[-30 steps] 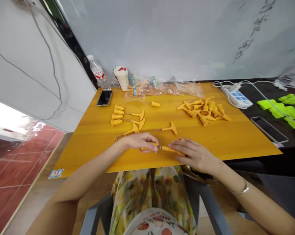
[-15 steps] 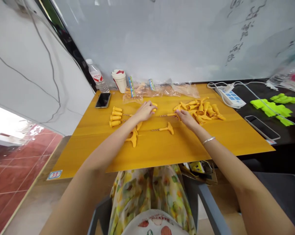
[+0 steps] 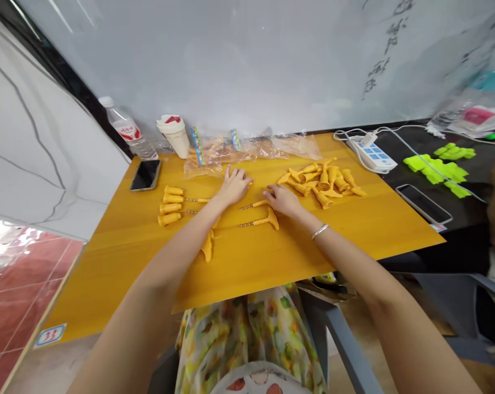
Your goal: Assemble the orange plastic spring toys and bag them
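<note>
My left hand [image 3: 233,187] lies over the middle of the board with its fingers apart. A bit of yellow handle shows beside its fingertips, mostly hidden. My right hand [image 3: 283,200] is closed round the handle of a yellow T-handled corkscrew [image 3: 254,205], whose metal spiral points left. Just in front of it lies another corkscrew [image 3: 260,221], parallel and loose. Three yellow sleeves [image 3: 170,208] are lined up at the left. Near them, more corkscrews [image 3: 207,246] are partly covered by my left forearm. A jumbled pile of yellow sleeves and corkscrews [image 3: 323,181] is right of my right hand.
Clear plastic bags [image 3: 251,149], a paper cup [image 3: 174,134] and a water bottle [image 3: 128,131] stand along the back wall. A phone [image 3: 145,175] lies at the back left. To the right are a power strip [image 3: 372,155], another phone [image 3: 424,203] and bright green pieces [image 3: 436,168].
My right hand has moved left and slightly nearer with its corkscrew, now alongside the loose one. My left hand's fingers have spread near the yellow handle. The view has shifted.
</note>
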Available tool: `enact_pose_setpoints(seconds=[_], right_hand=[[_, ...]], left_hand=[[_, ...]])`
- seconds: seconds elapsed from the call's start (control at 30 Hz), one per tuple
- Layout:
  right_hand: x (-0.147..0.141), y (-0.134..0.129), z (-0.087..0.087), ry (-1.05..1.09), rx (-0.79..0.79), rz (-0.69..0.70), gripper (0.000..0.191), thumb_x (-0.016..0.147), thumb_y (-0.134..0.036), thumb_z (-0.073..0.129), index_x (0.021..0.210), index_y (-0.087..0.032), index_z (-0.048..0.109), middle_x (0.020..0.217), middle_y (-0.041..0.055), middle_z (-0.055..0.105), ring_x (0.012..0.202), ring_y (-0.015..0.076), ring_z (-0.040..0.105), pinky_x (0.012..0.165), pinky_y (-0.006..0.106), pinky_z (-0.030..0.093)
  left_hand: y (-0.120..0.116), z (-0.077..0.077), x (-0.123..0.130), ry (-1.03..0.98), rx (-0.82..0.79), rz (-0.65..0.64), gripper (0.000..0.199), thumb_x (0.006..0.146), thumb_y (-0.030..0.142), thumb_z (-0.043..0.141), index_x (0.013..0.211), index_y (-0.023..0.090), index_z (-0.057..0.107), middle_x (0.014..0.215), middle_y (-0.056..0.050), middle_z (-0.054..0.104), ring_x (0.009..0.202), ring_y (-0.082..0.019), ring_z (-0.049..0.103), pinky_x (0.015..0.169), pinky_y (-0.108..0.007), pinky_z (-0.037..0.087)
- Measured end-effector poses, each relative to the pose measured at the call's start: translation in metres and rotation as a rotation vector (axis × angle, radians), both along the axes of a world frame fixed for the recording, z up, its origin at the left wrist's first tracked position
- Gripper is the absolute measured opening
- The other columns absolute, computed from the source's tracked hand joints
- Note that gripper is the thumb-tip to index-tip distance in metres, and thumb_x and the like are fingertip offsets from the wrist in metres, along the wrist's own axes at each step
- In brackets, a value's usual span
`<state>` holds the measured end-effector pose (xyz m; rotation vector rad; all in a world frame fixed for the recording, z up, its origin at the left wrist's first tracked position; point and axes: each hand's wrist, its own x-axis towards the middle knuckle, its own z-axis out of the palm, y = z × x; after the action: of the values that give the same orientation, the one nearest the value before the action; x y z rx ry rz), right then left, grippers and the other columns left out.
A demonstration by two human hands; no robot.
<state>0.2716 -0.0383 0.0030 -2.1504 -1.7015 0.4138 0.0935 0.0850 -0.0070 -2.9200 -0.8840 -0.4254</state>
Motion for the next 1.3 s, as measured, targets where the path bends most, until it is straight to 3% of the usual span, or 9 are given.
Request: enact_pose_setpoints(seconds=[0.17,0.33,0.4,0.5,0.63,0.77,0.93,1.07,1.3], right_hand=[[0.032,-0.002,0.01,-0.408,0.068,-0.071,0.042,0.099,-0.03,0.039,0.128,-0.012,0.063,0.123,0.0244,0.064,0.118,0.036,0.058,0.092,0.046,0.048],[0.056,-0.004,0.015,-0.438,-0.002,-0.102,0.038,0.095,-0.019,0.041,0.124,-0.01,0.065,0.114,0.0261,0.067,0.111,0.0361,0.062,0.089,0.048,0.049],[0.054,-0.01,0.018,-0.292,0.108,-0.136,0.043,0.096,-0.026,0.046,0.136,-0.015,0.056,0.115,0.0204,0.069,0.105,0.0323,0.065,0.088,0.046,0.05],[0.032,-0.023,0.021,0.277,0.386,-0.129,0.062,0.092,-0.039,0.056,0.149,-0.024,0.037,0.109,0.0088,0.07,0.092,0.0227,0.067,0.084,0.039,0.054],[-0.018,-0.051,0.018,1.019,0.551,0.015,0.06,0.081,-0.047,0.07,0.134,-0.031,0.046,0.1,-0.0001,0.068,0.081,0.0142,0.065,0.079,0.032,0.057],[-0.036,-0.086,0.017,1.233,0.401,0.032,0.05,0.072,-0.042,0.08,0.114,-0.029,0.057,0.103,-0.0006,0.068,0.081,0.0127,0.066,0.083,0.032,0.057],[-0.028,-0.119,0.026,1.359,-0.102,0.052,0.056,0.085,-0.066,0.058,0.12,-0.022,0.056,0.089,0.0048,0.07,0.064,0.0133,0.064,0.063,0.029,0.055],[-0.034,-0.142,0.036,1.059,-0.067,0.287,0.044,0.091,-0.054,0.06,0.119,-0.021,0.055,0.074,-0.0026,0.061,0.055,0.0086,0.052,0.056,0.022,0.045],[-0.057,-0.194,0.066,-0.005,0.269,0.988,0.02,0.101,-0.019,0.045,0.103,-0.025,0.064,0.082,0.0017,0.061,0.074,0.012,0.055,0.068,0.026,0.039]], left_hand=[[-0.001,-0.002,-0.001,0.009,-0.044,0.002,0.036,0.094,0.022,0.048,0.127,0.02,0.063,0.117,-0.014,0.056,0.121,-0.031,0.045,0.117,-0.063,0.015],[-0.006,0.006,-0.009,-0.02,-0.066,-0.018,0.04,0.093,0.024,0.052,0.133,0.018,0.057,0.125,-0.016,0.054,0.126,-0.032,0.043,0.116,-0.062,0.017],[-0.017,0.015,-0.013,-0.103,-0.103,-0.02,0.041,0.094,0.026,0.053,0.134,0.016,0.055,0.13,-0.017,0.052,0.128,-0.033,0.043,0.115,-0.059,0.023],[-0.05,0.029,-0.015,-0.29,-0.238,-0.078,0.047,0.096,0.035,0.052,0.139,0.015,0.048,0.132,-0.018,0.052,0.127,-0.031,0.046,0.112,-0.053,0.034],[-0.101,0.032,-0.013,-0.435,-0.446,-0.256,0.058,0.098,0.039,0.048,0.148,0.015,0.031,0.143,-0.02,0.048,0.133,-0.028,0.048,0.112,-0.046,0.04],[-0.131,0.027,-0.028,-0.364,-0.342,-0.227,0.049,0.101,0.023,0.037,0.148,0.014,0.028,0.145,-0.02,0.049,0.134,-0.027,0.05,0.11,-0.045,0.043],[-0.155,0.03,-0.056,-0.073,-0.018,-0.155,0.036,0.102,0.02,0.037,0.135,0.011,0.047,0.116,-0.017,0.064,0.111,-0.029,0.061,0.09,-0.042,0.051],[-0.171,0.044,-0.068,0.039,-0.155,-0.208,0.028,0.102,0.032,0.044,0.118,0.014,0.058,0.104,-0.013,0.068,0.098,-0.026,0.064,0.077,-0.032,0.05],[-0.174,0.085,-0.092,0.23,-1.216,-0.599,0.033,0.092,0.052,0.059,0.092,0.019,0.059,0.066,0.004,0.054,0.056,-0.01,0.049,0.053,-0.021,0.036]])
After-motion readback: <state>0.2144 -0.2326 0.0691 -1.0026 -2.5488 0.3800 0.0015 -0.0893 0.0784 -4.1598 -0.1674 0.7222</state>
